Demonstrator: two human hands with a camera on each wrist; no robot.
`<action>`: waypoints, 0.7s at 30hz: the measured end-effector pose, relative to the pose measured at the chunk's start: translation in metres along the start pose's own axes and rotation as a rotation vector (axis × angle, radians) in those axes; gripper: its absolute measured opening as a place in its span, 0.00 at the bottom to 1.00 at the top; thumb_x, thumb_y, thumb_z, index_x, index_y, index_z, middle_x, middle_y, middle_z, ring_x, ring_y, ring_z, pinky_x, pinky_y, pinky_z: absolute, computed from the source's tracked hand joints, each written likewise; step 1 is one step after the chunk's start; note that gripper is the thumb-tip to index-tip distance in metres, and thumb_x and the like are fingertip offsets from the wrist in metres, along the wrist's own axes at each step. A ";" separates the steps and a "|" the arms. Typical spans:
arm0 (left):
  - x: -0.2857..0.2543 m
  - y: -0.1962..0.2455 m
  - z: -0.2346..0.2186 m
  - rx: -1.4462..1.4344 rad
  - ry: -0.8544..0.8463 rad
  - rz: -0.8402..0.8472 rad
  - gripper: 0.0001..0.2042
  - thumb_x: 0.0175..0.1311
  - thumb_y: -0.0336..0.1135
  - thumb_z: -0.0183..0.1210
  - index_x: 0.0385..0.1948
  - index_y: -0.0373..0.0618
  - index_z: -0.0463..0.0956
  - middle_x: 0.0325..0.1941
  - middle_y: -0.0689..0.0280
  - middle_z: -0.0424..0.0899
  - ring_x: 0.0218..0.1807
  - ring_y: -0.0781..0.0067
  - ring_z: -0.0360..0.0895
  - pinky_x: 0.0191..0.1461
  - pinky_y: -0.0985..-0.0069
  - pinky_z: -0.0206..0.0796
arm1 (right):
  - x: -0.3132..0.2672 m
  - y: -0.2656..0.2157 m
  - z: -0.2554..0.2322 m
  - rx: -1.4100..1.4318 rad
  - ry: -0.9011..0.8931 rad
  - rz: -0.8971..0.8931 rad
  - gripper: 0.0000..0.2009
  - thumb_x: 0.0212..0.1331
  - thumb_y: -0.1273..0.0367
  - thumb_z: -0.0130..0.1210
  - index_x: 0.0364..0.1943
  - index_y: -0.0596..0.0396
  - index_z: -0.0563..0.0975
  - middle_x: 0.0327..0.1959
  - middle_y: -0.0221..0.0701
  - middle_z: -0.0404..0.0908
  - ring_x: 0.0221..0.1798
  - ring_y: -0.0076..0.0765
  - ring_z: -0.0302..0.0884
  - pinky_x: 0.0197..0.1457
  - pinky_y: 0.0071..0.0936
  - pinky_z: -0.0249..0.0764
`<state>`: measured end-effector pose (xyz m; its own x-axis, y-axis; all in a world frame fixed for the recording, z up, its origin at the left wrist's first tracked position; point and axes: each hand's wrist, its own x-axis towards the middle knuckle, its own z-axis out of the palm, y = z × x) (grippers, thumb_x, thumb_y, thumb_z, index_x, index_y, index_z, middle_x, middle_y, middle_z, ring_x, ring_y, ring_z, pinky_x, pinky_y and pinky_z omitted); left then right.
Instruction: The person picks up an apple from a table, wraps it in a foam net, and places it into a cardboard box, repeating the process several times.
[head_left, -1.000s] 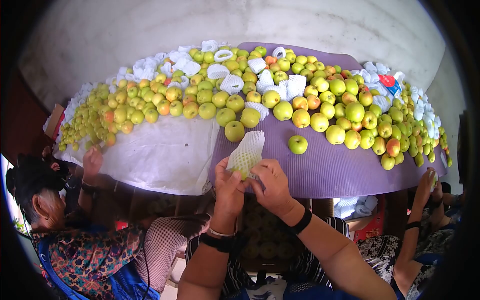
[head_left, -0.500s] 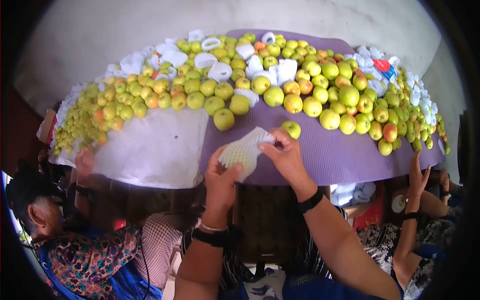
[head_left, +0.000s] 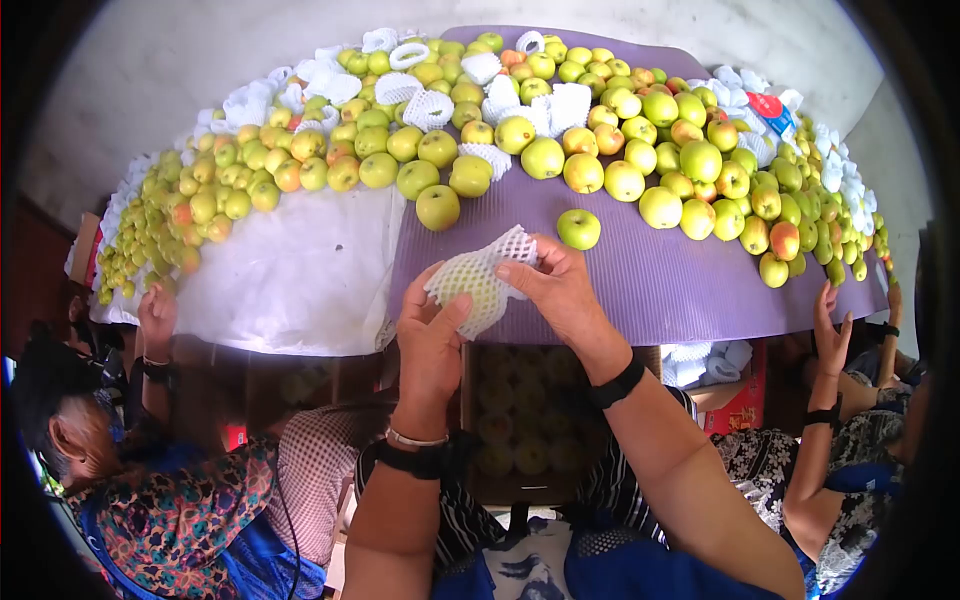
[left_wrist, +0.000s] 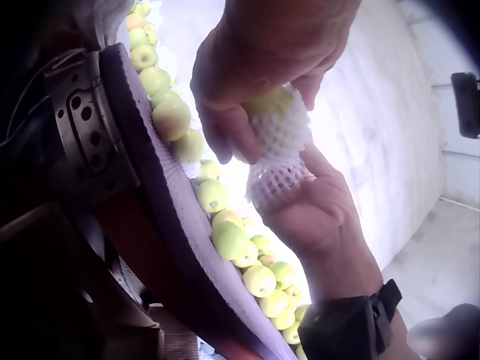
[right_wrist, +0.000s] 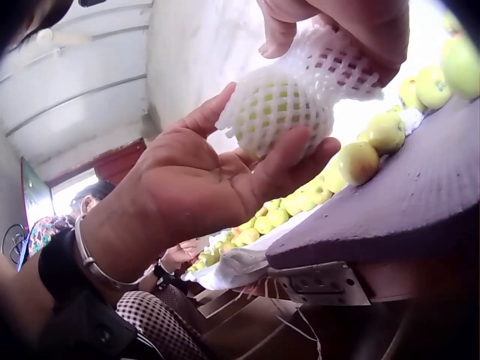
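Note:
My left hand point(head_left: 432, 335) holds a green apple point(left_wrist: 274, 105) inside a white foam net sleeve point(head_left: 482, 270), thumb on the near side and fingers around the far side. In the right wrist view the mesh is stretched round the apple, its green skin showing through the gaps. The sleeve's loose end leans up to the right, where my right hand point(head_left: 568, 295) pinches it between thumb and fingers. Both hands are in front of the table's near edge. Just beyond the right hand a single green apple point(head_left: 578, 229) sits on the purple mat point(head_left: 640, 285).
A long heap of green and reddish apples point(head_left: 660, 208) spans the table, with empty foam sleeves point(head_left: 428, 110) among them. White sheeting point(head_left: 290, 270) covers the left part. Below the edge, a box of apples point(head_left: 515, 430) is in front of me. People sit on both sides.
The sleeve has tipped from nearly upright to leaning right. My right hand has shifted from beside the apple to the sleeve's loose end. The head view has shifted, so the table appears higher.

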<state>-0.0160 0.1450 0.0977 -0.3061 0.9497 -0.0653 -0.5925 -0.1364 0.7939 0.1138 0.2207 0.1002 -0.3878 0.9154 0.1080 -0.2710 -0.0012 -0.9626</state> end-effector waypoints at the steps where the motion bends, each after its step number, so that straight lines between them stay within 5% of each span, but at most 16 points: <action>1: 0.000 -0.001 0.000 0.044 -0.001 0.036 0.22 0.56 0.27 0.54 0.53 0.39 0.59 0.47 0.57 0.73 0.46 0.65 0.74 0.43 0.67 0.73 | -0.001 -0.001 0.001 0.013 0.013 0.018 0.09 0.50 0.74 0.58 0.36 0.62 0.75 0.29 0.24 0.77 0.32 0.15 0.69 0.35 0.17 0.68; 5: -0.001 0.000 -0.001 0.057 -0.028 0.022 0.23 0.56 0.27 0.54 0.54 0.41 0.59 0.47 0.58 0.73 0.45 0.66 0.75 0.41 0.68 0.74 | -0.001 0.004 0.005 -0.046 0.028 -0.114 0.08 0.50 0.74 0.57 0.36 0.60 0.76 0.28 0.25 0.76 0.29 0.17 0.70 0.33 0.17 0.67; 7: -0.002 0.001 0.000 0.041 -0.015 -0.035 0.23 0.52 0.22 0.57 0.53 0.40 0.61 0.45 0.57 0.73 0.43 0.67 0.75 0.40 0.71 0.73 | -0.001 0.009 0.006 -0.385 0.121 -0.437 0.10 0.46 0.77 0.56 0.35 0.57 0.77 0.25 0.29 0.75 0.25 0.27 0.72 0.30 0.21 0.68; 8: -0.002 0.001 0.000 0.041 -0.015 -0.033 0.23 0.52 0.22 0.57 0.53 0.40 0.61 0.45 0.57 0.73 0.43 0.67 0.75 0.40 0.71 0.73 | -0.002 0.008 0.006 -0.384 0.120 -0.439 0.10 0.46 0.77 0.56 0.35 0.57 0.77 0.25 0.29 0.75 0.25 0.27 0.72 0.30 0.21 0.68; 10: -0.003 -0.001 0.001 0.101 0.019 -0.072 0.23 0.52 0.23 0.57 0.52 0.40 0.63 0.44 0.59 0.74 0.41 0.68 0.75 0.35 0.73 0.74 | -0.006 0.005 0.007 -0.854 0.108 -0.668 0.13 0.39 0.79 0.54 0.34 0.54 0.77 0.23 0.34 0.71 0.24 0.38 0.71 0.28 0.27 0.68; 19: 0.002 -0.009 -0.003 -0.076 0.112 0.011 0.20 0.58 0.23 0.50 0.53 0.42 0.60 0.47 0.60 0.73 0.44 0.69 0.74 0.39 0.77 0.73 | -0.012 -0.012 0.030 -0.871 0.014 -0.924 0.10 0.40 0.78 0.53 0.31 0.57 0.76 0.21 0.35 0.68 0.22 0.42 0.68 0.22 0.34 0.62; 21: 0.001 -0.008 -0.005 -0.135 0.071 0.009 0.20 0.59 0.26 0.49 0.54 0.42 0.59 0.49 0.60 0.71 0.48 0.67 0.72 0.46 0.72 0.69 | -0.016 -0.011 0.031 -0.910 -0.077 -0.834 0.10 0.41 0.76 0.54 0.32 0.57 0.76 0.21 0.34 0.68 0.24 0.41 0.68 0.23 0.34 0.62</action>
<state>-0.0156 0.1455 0.0879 -0.3613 0.9266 -0.1047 -0.6825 -0.1862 0.7067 0.0956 0.1941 0.1168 -0.4496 0.4758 0.7559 0.2387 0.8795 -0.4117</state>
